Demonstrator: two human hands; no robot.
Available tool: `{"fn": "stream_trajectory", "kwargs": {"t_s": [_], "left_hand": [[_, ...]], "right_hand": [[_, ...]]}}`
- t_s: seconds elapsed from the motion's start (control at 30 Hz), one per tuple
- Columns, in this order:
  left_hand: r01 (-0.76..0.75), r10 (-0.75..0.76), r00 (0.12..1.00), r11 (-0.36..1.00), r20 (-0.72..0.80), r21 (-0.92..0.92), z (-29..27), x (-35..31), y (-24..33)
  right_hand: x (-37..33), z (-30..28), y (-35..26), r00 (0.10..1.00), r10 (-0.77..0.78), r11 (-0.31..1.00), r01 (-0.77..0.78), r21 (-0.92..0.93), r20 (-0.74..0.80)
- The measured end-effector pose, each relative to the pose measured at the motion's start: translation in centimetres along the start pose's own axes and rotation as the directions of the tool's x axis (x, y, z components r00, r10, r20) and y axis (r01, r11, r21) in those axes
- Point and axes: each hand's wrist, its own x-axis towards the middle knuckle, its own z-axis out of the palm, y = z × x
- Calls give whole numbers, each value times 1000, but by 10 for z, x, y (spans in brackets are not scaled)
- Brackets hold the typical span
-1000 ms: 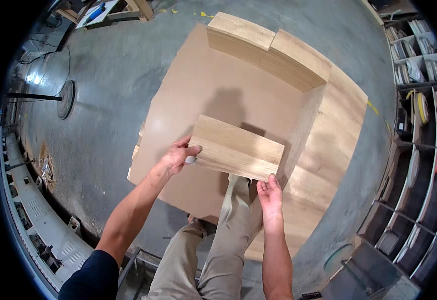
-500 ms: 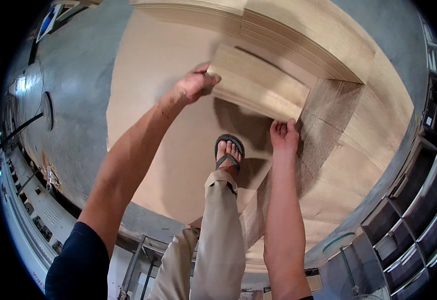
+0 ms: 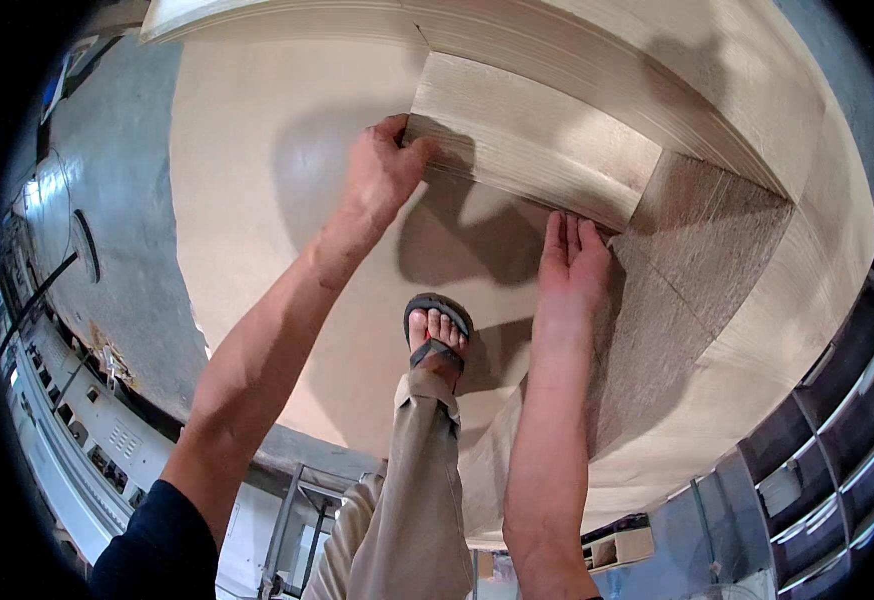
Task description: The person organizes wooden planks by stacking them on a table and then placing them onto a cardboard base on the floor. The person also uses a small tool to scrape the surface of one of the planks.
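Observation:
A rectangular stack of pale wood-grain sheets (image 3: 537,130) lies slantwise against the inner side of a taller pile (image 3: 597,65) of similar sheets. My left hand (image 3: 382,170) is closed on the stack's left end, thumb on the near side. At its near right corner, my right hand (image 3: 572,255) has its fingers together and fingertips against the near edge; its thumb is hidden. Whether the stack rests fully on the surface below, I cannot tell. Beneath my hands spreads a large tan sheet (image 3: 247,200), shaded by my arms.
My sandalled foot (image 3: 437,335) stands on the tan sheet. More piles of wood-grain sheets (image 3: 757,300) curve along the right, their brown cut edges (image 3: 687,250) facing inward. Dark shelving (image 3: 827,430) stands at far right. Grey floor (image 3: 127,230) and a white machine frame (image 3: 97,430) are on the left.
The stack has moved away from me, up against the taller pile, closing the gap there. Both hands went with it, and my right fingers have straightened along its near edge. The view has shifted closer.

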Motion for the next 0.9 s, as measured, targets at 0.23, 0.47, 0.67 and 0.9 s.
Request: {"fn": "stream_trajectory", "kwargs": {"t_s": [0.23, 0.47, 0.67, 0.9], "left_hand": [[-130, 70, 987, 877, -145, -462, -14, 17, -36], [306, -366, 917, 383, 161, -872, -3, 11, -31], [210, -283, 952, 315, 120, -926, 5, -10, -34], [270, -224, 962, 678, 158, -684, 26, -167, -124]], "right_hand": [[5, 4, -5, 996, 57, 997, -60, 46, 67], [-6, 10, -5, 996, 28, 999, -26, -28, 80], [-20, -19, 16, 994, -18, 991, 33, -132, 112], [-119, -181, 59, 769, 275, -14, 603, -797, 577]]}}
